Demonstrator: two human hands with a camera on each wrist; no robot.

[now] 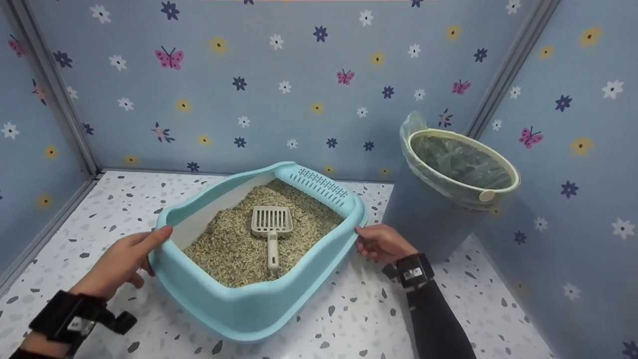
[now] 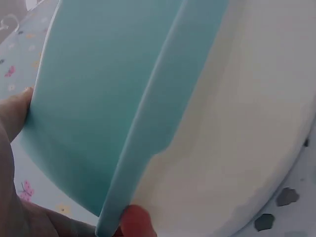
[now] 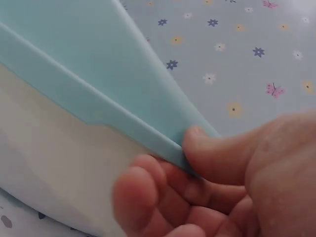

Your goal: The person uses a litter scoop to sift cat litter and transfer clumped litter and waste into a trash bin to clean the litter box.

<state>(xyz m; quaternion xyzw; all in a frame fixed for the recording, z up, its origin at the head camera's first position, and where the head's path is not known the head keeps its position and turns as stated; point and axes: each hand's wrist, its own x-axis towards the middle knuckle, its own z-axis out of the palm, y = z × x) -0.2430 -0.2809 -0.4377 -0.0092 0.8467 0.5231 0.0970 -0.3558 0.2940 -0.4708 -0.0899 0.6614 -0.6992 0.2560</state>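
A light blue cat litter box [image 1: 239, 309] with a white inner wall stands on the speckled surface, turned at an angle. Tan, grainy litter [image 1: 219, 249] fills it, and a beige slotted litter scoop [image 1: 272, 222] lies on top, handle towards me. My left hand [image 1: 122, 254] grips the box's left corner, thumb on the upper edge; in the left wrist view a fingertip [image 2: 137, 221] curls under the lower lip of the blue rim [image 2: 123, 148]. At the right side my right hand [image 1: 384, 243] pinches the rim's lower lip between thumb [image 3: 212, 153] and curled fingers.
Behind my right hand stands a tall bin [image 1: 418, 214] with a cream ring, lined with a translucent bag [image 1: 448, 154]. Flowered blue panels [image 1: 299, 65] close off the back and both sides. White speckled surface [image 1: 359, 309] shows around the box.
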